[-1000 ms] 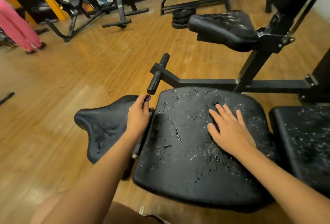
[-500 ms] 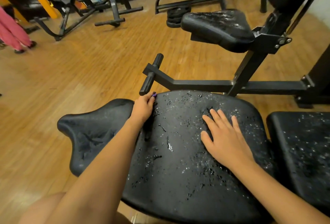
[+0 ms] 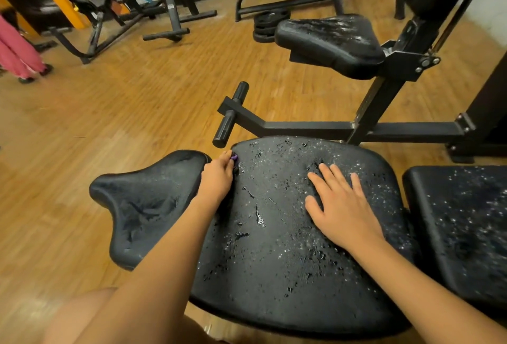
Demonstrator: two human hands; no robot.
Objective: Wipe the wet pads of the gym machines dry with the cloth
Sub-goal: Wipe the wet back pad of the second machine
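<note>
Two bare hands rest on the wet middle pad [image 3: 274,234], left hand [image 3: 218,176] curled at its edge, right hand [image 3: 343,206] flat and spread, seemingly bracing; no cloth is visible.

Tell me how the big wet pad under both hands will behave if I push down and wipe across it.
The big pad probably gives a little: its surface shows dents and creases. Beaded droplets suggest a slick cover that sheds water, so the right hand may slide. It looks fixed to the frame, so it is unlikely to shift.
</note>
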